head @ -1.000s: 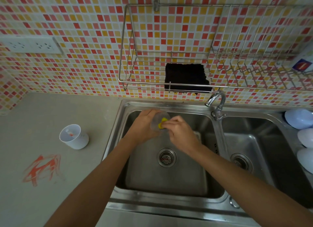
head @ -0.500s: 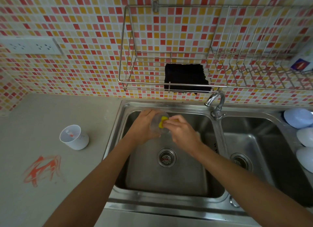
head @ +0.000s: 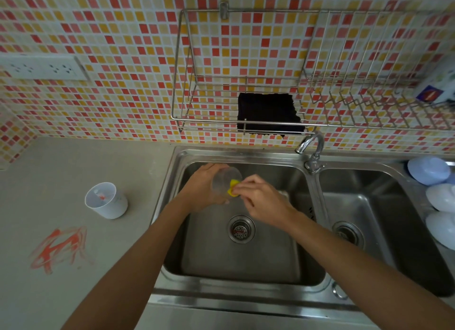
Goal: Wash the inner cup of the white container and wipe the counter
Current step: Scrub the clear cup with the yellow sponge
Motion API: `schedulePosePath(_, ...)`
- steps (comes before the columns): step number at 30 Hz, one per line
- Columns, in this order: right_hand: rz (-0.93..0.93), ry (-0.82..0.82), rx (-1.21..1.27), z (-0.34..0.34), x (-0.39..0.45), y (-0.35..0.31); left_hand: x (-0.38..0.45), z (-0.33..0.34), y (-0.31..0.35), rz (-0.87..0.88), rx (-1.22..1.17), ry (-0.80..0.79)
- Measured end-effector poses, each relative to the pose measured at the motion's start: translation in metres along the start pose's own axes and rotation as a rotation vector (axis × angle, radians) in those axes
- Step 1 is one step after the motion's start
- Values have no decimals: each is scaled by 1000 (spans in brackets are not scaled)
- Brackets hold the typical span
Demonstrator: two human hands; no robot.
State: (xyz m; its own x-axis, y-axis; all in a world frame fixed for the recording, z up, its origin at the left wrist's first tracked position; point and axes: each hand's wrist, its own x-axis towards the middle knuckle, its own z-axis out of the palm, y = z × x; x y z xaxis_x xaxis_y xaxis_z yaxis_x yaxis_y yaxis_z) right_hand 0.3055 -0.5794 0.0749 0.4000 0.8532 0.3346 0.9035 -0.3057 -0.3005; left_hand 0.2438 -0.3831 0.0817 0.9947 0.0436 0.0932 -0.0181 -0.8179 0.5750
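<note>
Both forearms reach in from the near edge over the left basin of the steel sink [head: 246, 290]. Drain strainer [head: 241, 228] sits in the basin floor, below and between the hands.

Left hand [head: 204, 189]: fingers wrapped around a clear cup [head: 225, 180], held tilted on its side above the basin, mouth facing right. Grip is closed on the cup wall.

Right hand [head: 264, 199]: fingertips pinched on a yellow sponge [head: 232, 190], which is pressed into the cup's mouth. Most of the sponge is hidden by the fingers and the cup rim.

Counter [head: 61, 292], left of the sink: an orange-red smear [head: 60, 247] near the front. Further back, the white container [head: 105, 200] stands upright, well apart from the smear and from the sink edge; a little orange residue shows inside it.

Right basin: second drain visible. Along the far right edge, three pale rounded bowls [head: 440, 196], apparently upside down.

Back of sink: the tap [head: 311, 148] stands between the basins, spout turned toward the left one. No water stream can be made out.

Wall: mosaic tiles in red, orange and yellow. A wire rack [head: 246, 122] hangs above the sink with a black cloth [head: 268, 113] lying in it. Power sockets [head: 41, 67] at far left.
</note>
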Motion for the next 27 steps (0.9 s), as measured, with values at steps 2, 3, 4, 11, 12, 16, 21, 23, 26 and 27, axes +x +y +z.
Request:
schedulePosePath(2,25,-27,55,3,-2,-4,-2,-3,-6,-18,-21,-23)
schedulePosePath(3,25,-41,45,4,-2,-1,-3,-3,-6,-28,-41,-29)
schedulePosePath(4,10,-54,19,4,0,1,-4,-3,-6,-43,-69,-36)
schedulePosePath(11,22,12,-142,3,9,-5,-8,1,-4,-92,-162,23)
schedulePosePath(12,21,30,-152,2,12,-6,-10,2,-5,-80,-112,49)
schedulePosePath(16,15,32,-168,5,22,-18,-13,4,-9,-119,77,175)
schedulePosePath(21,264,84,258,11,29,-38,-15,-15,-21,-33,71,140)
schedulePosePath(23,308,40,321,14,30,-40,-19,-23,-28,25,57,92)
schedulePosePath(26,31,-39,7,14,35,-34,-21,-27,-34,54,77,-27)
schedulePosePath(27,-38,-32,-106,11,39,-31,-21,-27,-33,46,77,-73)
